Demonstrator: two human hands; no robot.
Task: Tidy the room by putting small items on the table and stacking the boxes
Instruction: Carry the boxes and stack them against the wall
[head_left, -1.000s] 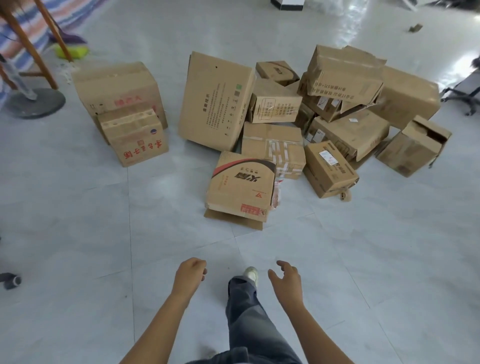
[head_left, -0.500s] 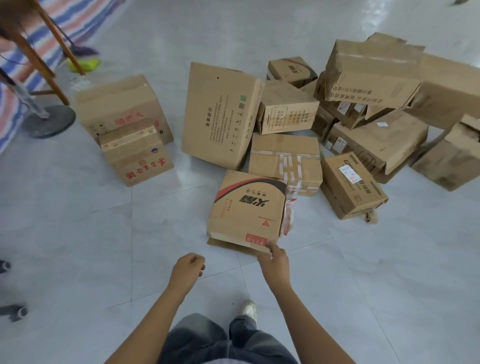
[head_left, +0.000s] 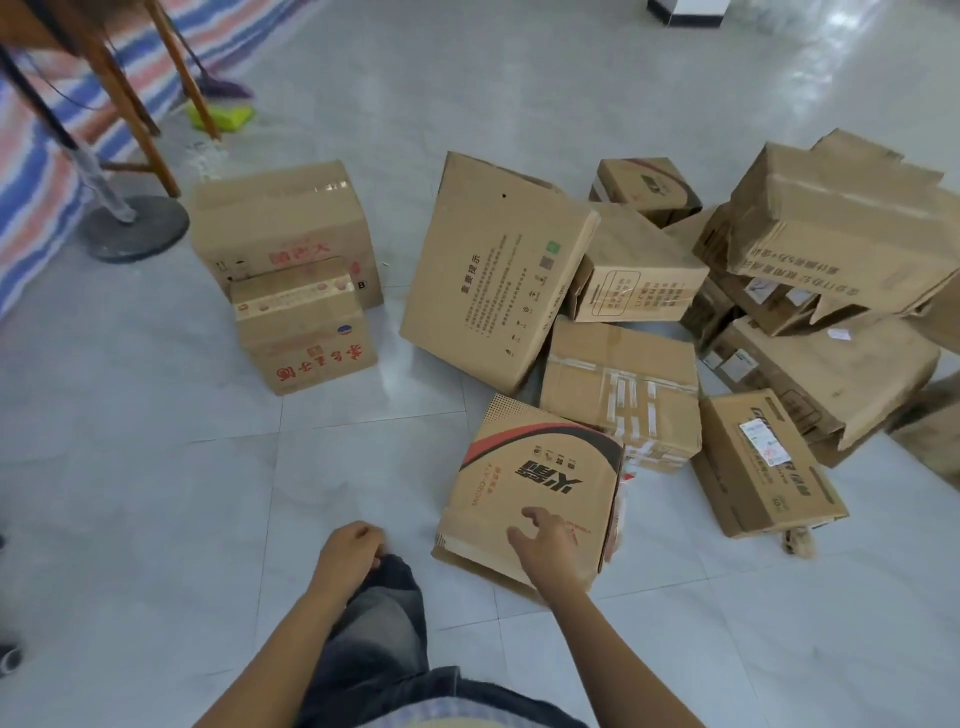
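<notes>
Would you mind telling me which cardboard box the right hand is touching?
The box with the red-and-black curved stripe, nearest the person; the right hand lies on its upper face, and no other box is touched.

Right hand (head_left: 550, 545): forearm stretched forward, palm down, fingers loosely spread and fairly straight, thumb out toward the left hand. Left hand (head_left: 350, 545): level with the right and near it, fingers curled under in a loose fist, knuckles up, touching the raised knee (head_left: 389, 587). Both forearms bare.
</notes>
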